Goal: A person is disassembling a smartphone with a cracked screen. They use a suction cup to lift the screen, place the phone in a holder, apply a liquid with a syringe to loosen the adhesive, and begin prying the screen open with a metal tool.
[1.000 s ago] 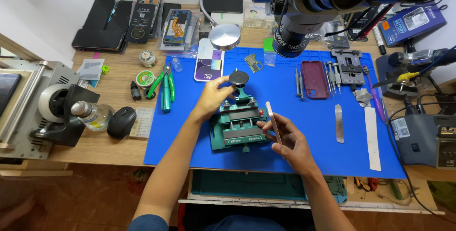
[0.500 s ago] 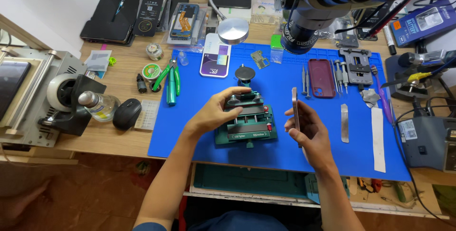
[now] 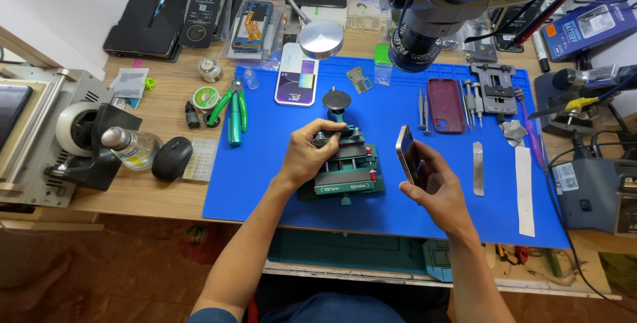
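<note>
While left hand [image 3: 310,152] covers fixture [image 3: 345,171], knob hidden

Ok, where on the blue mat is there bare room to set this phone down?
Bare mat lies left of the green clamp, toward the pliers. The far right corner around the red case is crowded.

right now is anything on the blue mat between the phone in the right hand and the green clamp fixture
Nothing visible: only bare blue mat lies between the gold-edged phone in the right hand and the green clamp fixture, which the left hand grips.
</note>
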